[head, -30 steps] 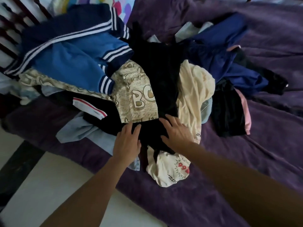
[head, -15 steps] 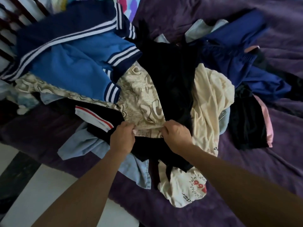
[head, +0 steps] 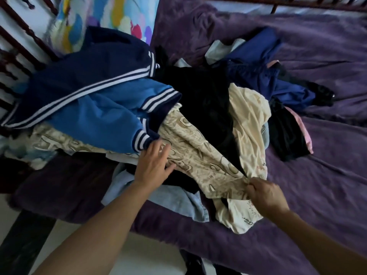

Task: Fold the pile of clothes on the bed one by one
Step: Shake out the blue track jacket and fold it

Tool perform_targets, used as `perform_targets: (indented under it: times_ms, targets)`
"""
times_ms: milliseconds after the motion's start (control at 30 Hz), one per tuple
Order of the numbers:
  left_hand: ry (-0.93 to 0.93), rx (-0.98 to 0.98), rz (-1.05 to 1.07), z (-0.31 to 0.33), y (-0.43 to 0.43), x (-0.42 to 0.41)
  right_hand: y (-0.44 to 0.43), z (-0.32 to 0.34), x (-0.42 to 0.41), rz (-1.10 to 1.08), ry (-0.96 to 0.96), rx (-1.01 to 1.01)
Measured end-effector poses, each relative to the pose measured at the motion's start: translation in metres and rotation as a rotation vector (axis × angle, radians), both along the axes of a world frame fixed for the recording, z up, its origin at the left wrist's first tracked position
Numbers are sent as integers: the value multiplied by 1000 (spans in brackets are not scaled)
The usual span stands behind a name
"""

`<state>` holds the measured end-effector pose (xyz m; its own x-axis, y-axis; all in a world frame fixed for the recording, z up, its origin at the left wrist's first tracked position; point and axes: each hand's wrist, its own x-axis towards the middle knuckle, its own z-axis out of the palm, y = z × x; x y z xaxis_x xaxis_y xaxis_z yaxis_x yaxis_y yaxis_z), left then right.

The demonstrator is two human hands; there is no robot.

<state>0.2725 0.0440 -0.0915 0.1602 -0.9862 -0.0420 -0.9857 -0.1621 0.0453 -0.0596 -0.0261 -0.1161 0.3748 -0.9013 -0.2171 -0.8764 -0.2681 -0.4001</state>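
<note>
On the bed: a big pile (head: 178,108) of mixed-up clothes lies on a purple cover (head: 317,175), mostly on the left side and close to the near edge.
Top of pile: a blue jacket (head: 95,108) with white stripes sits on the left; a black top (head: 202,100) is in the middle; a cream shirt (head: 248,120) is on the right.
Chosen piece: a tan printed cloth (head: 198,155) runs from under the jacket down toward the near right.
Right hand: the right hand (head: 266,195) is closed tight, pinching the near corner of the tan cloth.
Left hand: the left hand (head: 153,165) is open with fingers spread, lying flat on the tan cloth just beside the jacket cuff. It holds nothing.
Step now: I think this is the very start, pulling one piece out of the pile. Nothing looks folded yet.
What holds it back: the far end of the tan cloth is under the jacket and the black top lies over its right edge.
Next move: it looks like the left hand needs to grab the cloth or push the jacket away, so the piece can slide free.
Watch out: a hard pull could drag other clothes along or tip some off the near edge.
</note>
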Motion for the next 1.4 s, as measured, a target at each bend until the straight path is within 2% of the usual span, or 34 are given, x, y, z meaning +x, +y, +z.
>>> perform_targets:
  times_ms: [67, 133, 200, 267, 333, 367, 433, 533, 600, 733, 933, 1033, 1167, 1233, 1300, 1400]
  targets:
    - [-133, -87, -4, 2, -7, 12, -2, -10, -7, -15, 67, 26]
    - [-242, -78, -16, 3, -15, 30, 0, -21, -5, -19, 134, 69]
    - [-314, 38, 96, 7, -23, 58, 5, -30, 4, -13, 190, 105]
    - [-317, 215, 329, 12, -22, 87, 11, -33, 17, 4, 246, 156]
    - [-247, 325, 493, 19, -7, 107, 14, -29, 32, 48, 319, 205]
    - [-188, 340, 504, 20, 5, 112, 12, -23, 40, 79, 351, 212]
    - [-27, 324, 446, 20, 30, 110, 4, -8, 62, 136, 373, 178]
    - [214, 362, 334, 22, 63, 86, -18, 20, 113, 188, 301, 43]
    - [267, 421, 238, 20, 86, 66, -32, 39, 157, 217, 191, -28]
    - [384, 394, 164, 22, 119, 22, -47, 65, 246, 286, 5, -51]
    - [407, 395, 125, 11, 156, 7, -55, 81, 361, 477, 28, -127]
    - [501, 322, 226, 5, 170, 21, -50, 80, 419, 647, 35, -136]
    - [573, 133, 474, 7, 179, 55, -25, 60, 475, 823, 143, -73]
    - [558, 70, 560, 7, 185, 76, -14, 41, 481, 839, 265, -91]
    - [550, 39, 623, 7, 188, 95, -12, 24, 474, 824, 376, -190]
    - [568, 18, 701, 5, 188, 115, -11, 9, 449, 791, 401, -179]
